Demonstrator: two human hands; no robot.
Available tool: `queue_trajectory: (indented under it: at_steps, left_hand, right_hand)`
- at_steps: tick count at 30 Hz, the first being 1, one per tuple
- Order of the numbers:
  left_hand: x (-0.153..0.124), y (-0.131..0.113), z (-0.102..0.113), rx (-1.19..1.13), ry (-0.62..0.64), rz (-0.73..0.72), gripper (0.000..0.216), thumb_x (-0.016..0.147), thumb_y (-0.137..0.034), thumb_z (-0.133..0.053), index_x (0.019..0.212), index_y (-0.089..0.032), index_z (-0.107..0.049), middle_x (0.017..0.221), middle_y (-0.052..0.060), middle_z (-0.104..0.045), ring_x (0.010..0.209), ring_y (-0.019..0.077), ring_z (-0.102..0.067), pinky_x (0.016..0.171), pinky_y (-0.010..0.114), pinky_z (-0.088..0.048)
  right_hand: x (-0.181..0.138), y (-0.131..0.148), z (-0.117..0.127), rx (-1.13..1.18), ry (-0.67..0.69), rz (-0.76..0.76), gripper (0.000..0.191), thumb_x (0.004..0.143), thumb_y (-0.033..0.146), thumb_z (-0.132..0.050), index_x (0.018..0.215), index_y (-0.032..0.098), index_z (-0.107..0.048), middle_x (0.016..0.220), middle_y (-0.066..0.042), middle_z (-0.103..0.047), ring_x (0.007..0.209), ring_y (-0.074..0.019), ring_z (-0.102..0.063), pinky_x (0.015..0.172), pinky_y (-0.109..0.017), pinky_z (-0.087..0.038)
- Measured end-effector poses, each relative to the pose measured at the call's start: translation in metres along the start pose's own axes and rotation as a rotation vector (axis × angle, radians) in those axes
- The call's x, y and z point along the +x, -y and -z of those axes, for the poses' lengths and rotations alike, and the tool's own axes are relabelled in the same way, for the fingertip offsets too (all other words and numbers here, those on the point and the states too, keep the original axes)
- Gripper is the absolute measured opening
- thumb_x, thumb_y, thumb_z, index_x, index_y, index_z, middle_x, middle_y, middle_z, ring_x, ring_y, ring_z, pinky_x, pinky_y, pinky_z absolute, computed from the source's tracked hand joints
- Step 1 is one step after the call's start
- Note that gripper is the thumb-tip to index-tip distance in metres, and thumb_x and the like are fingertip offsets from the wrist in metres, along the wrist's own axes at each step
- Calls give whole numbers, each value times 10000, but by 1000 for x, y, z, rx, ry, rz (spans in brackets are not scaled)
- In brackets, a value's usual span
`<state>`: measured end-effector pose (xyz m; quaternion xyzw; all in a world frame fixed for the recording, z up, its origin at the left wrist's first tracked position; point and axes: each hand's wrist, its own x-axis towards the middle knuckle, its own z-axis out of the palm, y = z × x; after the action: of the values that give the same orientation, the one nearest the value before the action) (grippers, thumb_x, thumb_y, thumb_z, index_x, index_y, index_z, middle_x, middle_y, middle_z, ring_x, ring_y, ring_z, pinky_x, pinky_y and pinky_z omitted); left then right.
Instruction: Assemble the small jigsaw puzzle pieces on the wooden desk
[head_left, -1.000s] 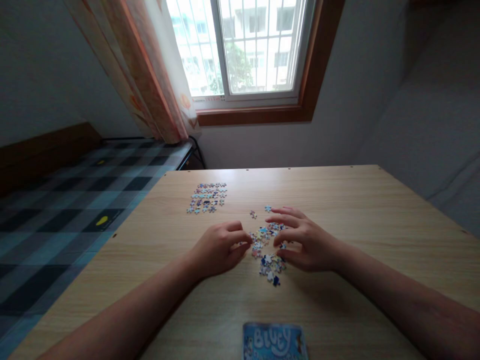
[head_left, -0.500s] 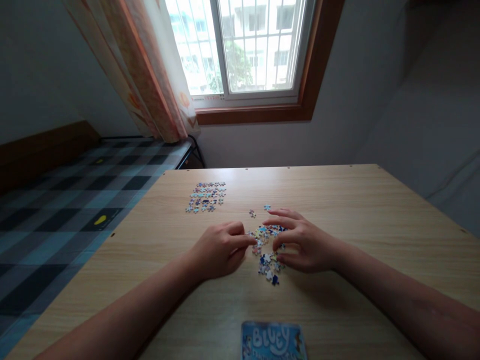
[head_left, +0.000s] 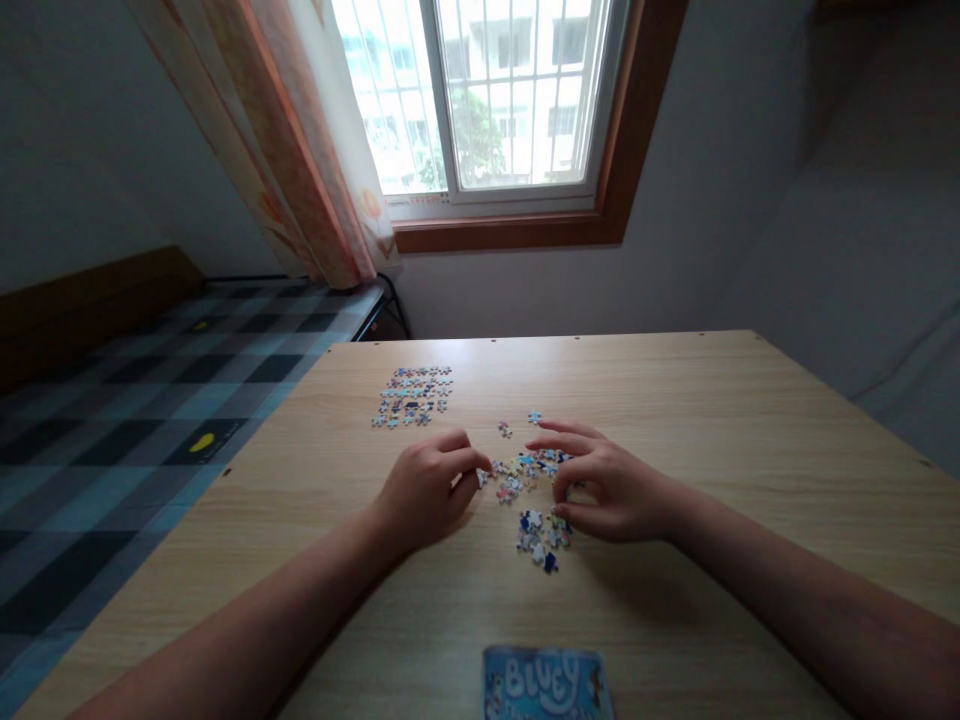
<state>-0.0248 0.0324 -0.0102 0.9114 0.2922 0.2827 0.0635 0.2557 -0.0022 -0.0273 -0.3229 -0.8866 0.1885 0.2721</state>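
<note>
A loose pile of small coloured puzzle pieces [head_left: 534, 530] lies in the middle of the wooden table [head_left: 712, 430]. My left hand [head_left: 424, 487] rests at the pile's left edge, fingers curled, with thumb and forefinger pinched on one puzzle piece [head_left: 482, 477]. My right hand [head_left: 611, 487] lies on the pile's right side, fingers apart and curved over the pieces, gripping nothing that I can see. Two stray pieces [head_left: 506, 429] sit just beyond the pile.
A laid-out patch of puzzle pieces [head_left: 413, 395] lies at the far left of the table. A blue "Bluey" box [head_left: 547, 684] sits at the near edge. A bed with a checked cover [head_left: 135, 400] stands left; a window [head_left: 495, 95] and curtain [head_left: 300, 150] are behind.
My left hand has drawn back to the left and slightly away from me, pulling one piece out of the pile. My right hand has barely moved.
</note>
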Motion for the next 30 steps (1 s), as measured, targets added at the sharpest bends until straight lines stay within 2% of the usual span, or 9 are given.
queue_trajectory:
  at_steps: [3, 7, 10, 13, 18, 23, 30]
  left_hand:
    - [0, -1, 0, 3, 8, -21, 245, 892, -136, -512, 891, -207, -746, 798, 27, -652, 656, 128, -579, 607, 275, -468]
    - [-1, -8, -2, -12, 97, -119, 276, 862, -106, -503, 945, -221, -740, 828, 28, -654, 679, 134, -587, 602, 269, -479]
    - [-1, -12, -2, -23, 125, -155, 291, 853, -100, -495, 968, -222, -733, 831, 29, -646, 682, 136, -584, 597, 267, -484]
    - [0, -15, -1, -27, 141, -199, 300, 858, -102, -495, 999, -228, -729, 844, 30, -640, 692, 134, -577, 595, 263, -481]
    - [0, -23, -2, 23, 261, -291, 285, 946, -208, -517, 1159, -274, -695, 883, 37, -614, 727, 149, -558, 617, 273, -485]
    - [1, -27, -5, 98, 337, -284, 267, 1004, -262, -510, 1225, -284, -660, 891, 48, -596, 742, 160, -538, 647, 274, -490]
    - [0, -26, -7, 124, 349, -269, 230, 1025, -269, -484, 1161, -252, -669, 930, 50, -622, 756, 163, -557, 650, 272, -487]
  right_hand:
    - [0, -2, 0, 83, -8, -30, 45, 837, 249, -719, 796, 237, -705, 1444, -49, -585, 1485, -303, -346, 1172, -591, -335]
    - [0, -7, 0, 169, -25, -85, 74, 876, 276, -696, 815, 237, -711, 1464, -55, -572, 1510, -300, -301, 1185, -609, -313]
    - [1, -7, 1, 181, -55, -116, 98, 890, 274, -678, 805, 231, -699, 1464, -59, -574, 1515, -300, -289, 1193, -619, -288]
    - [0, -5, 3, 158, -52, -122, 31, 866, 230, -673, 866, 242, -702, 1469, -57, -566, 1516, -297, -287, 1201, -626, -265]
    - [-2, -2, 2, 32, 74, -65, 374, 732, 95, -677, 1022, 325, -732, 1540, 17, -485, 1539, -295, -222, 1225, -646, -156]
    - [-2, -4, 1, -23, 113, -16, 393, 719, 118, -704, 1042, 338, -741, 1559, 23, -459, 1543, -316, -200, 1219, -660, -139]
    - [-1, -2, 1, -32, 116, -28, 329, 720, 129, -715, 998, 304, -741, 1545, 2, -480, 1542, -317, -203, 1217, -650, -155]
